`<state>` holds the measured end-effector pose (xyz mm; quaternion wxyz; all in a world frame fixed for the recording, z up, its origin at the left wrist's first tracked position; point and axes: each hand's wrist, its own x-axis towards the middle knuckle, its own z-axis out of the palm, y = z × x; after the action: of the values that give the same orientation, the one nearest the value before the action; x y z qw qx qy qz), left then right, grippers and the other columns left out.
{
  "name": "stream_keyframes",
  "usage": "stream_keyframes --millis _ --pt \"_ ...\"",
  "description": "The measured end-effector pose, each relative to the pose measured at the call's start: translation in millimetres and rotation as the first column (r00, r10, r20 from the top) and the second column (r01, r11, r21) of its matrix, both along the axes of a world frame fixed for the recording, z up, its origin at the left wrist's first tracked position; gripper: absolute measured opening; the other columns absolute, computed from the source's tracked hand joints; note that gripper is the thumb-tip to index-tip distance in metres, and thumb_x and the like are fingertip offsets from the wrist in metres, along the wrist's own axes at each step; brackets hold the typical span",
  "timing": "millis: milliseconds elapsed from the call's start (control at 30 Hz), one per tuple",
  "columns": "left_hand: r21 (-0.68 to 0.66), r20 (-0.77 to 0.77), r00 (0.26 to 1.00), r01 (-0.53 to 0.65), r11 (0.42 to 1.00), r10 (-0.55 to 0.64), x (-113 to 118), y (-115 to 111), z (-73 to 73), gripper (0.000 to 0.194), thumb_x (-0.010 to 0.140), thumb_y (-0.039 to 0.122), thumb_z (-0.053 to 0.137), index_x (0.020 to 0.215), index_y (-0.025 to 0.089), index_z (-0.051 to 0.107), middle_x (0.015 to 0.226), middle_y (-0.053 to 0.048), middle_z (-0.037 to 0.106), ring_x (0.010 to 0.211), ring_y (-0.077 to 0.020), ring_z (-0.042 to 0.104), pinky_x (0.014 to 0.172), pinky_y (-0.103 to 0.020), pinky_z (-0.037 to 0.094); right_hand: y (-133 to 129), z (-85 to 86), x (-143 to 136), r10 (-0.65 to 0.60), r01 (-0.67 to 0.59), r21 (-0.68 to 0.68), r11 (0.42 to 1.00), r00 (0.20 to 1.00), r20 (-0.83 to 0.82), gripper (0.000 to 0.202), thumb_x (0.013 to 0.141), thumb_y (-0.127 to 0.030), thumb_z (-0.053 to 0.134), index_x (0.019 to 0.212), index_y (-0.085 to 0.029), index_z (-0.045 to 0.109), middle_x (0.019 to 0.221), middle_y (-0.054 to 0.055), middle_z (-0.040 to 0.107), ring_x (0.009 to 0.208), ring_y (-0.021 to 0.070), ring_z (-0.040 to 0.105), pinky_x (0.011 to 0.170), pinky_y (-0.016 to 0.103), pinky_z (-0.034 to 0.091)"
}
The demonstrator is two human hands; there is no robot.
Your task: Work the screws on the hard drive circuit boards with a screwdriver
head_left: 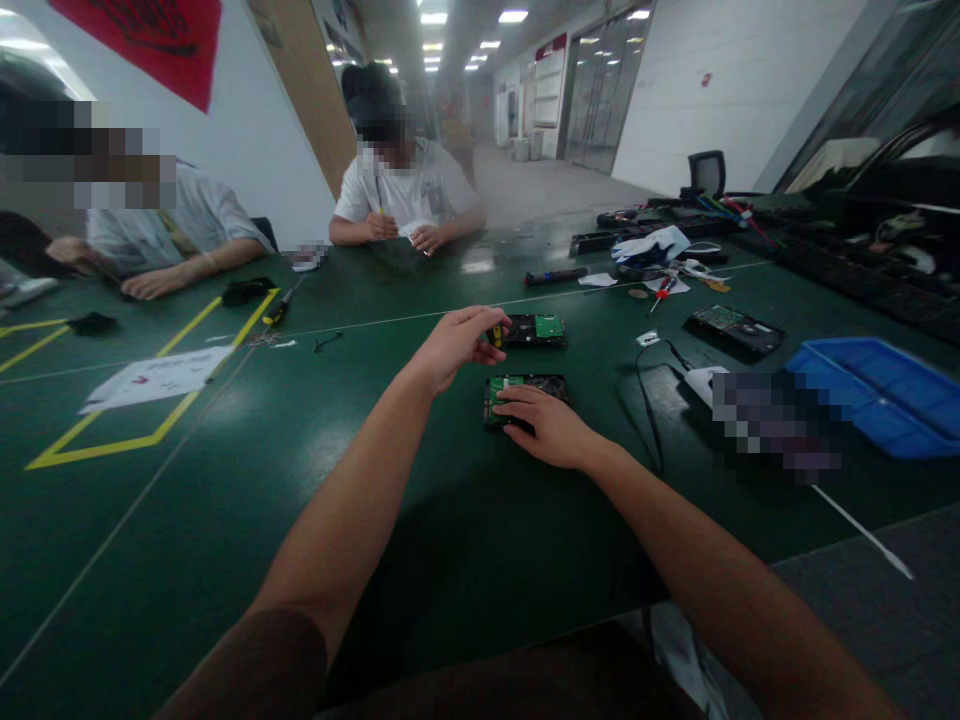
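Observation:
Two black hard drives with green circuit boards lie on the green table in front of me, one behind the other. My right hand (547, 425) rests on the nearer drive (551, 385), its fingers spread over the left part of the board. At the left end of the farther drive (536, 330) is my left hand (461, 345), fingers curled around a yellow and black tool (498, 335), of which only a small part shows. A third drive (735, 330) lies farther right on the table.
A blue tray (877, 395), a cable (656, 410) and a blurred-out device stand at the right. Tools and a glove (651, 245) lie at the back right. Two people sit across the table, near a screwdriver (278, 308) and a white sheet (157, 378).

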<state>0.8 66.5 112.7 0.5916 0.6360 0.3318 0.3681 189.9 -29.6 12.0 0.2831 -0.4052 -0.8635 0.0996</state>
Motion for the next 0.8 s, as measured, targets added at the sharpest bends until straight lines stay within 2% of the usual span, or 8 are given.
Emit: stream_keyframes --millis 133,300,533,667,800 --pt "0.043 -0.044 0.999 -0.010 0.999 0.012 0.1 0.2 -1.5 0.031 0.096 0.048 0.067 0.096 0.018 0.074 0.093 -0.006 0.072 0.063 -0.0116 0.068 0.058 -0.025 0.051 1.2 -2.5 0.5 0.004 -0.005 0.006 1.000 1.000 0.008 0.035 0.098 -0.020 0.064 0.132 -0.019 0.072 0.144 0.013 0.066 0.140 0.0284 0.057 0.122 0.051 0.044" --pt "0.054 -0.054 0.999 0.000 0.999 0.003 -0.2 0.7 -2.2 0.025 0.098 0.041 0.066 0.100 0.018 0.075 0.094 -0.007 0.072 0.065 -0.0111 0.068 0.058 -0.024 0.050 1.1 -3.9 0.9 0.003 -0.003 0.012 1.000 1.000 0.002 0.035 0.098 -0.020 0.064 0.132 -0.021 0.072 0.145 0.011 0.066 0.140 0.0278 0.057 0.122 0.051 0.043" --pt "-0.007 -0.033 0.999 -0.034 0.999 0.034 0.8 -2.9 0.5 0.025 0.094 0.039 0.074 0.094 0.016 0.064 0.094 -0.009 0.074 0.067 -0.0128 0.071 0.063 -0.026 0.055 0.6 -2.7 1.1 0.002 -0.002 0.002 1.000 1.000 0.003 0.035 0.098 -0.021 0.064 0.132 -0.021 0.072 0.145 0.012 0.066 0.140 0.0281 0.057 0.122 0.052 0.043" --pt "0.020 -0.035 0.999 -0.040 0.999 0.041 -0.5 0.1 -2.1 0.029 0.092 0.042 0.075 0.091 0.014 0.068 0.100 -0.012 0.076 0.069 -0.0123 0.069 0.065 -0.026 0.055 0.5 -1.3 0.9 -0.007 0.007 -0.005 1.000 1.000 0.012 0.036 0.098 -0.021 0.064 0.133 -0.021 0.072 0.145 0.012 0.066 0.140 0.0286 0.057 0.122 0.052 0.043" --pt "0.073 -0.040 0.998 -0.043 0.996 0.046 -1.0 4.2 -5.0 0.029 0.089 0.044 0.076 0.091 0.015 0.075 0.090 -0.007 0.073 0.067 -0.0109 0.064 0.063 -0.025 0.051 0.0 -0.9 0.1 -0.006 0.006 0.000 1.000 1.000 0.003 0.035 0.098 -0.021 0.065 0.132 -0.019 0.072 0.144 0.014 0.066 0.139 0.0292 0.058 0.122 0.053 0.043"
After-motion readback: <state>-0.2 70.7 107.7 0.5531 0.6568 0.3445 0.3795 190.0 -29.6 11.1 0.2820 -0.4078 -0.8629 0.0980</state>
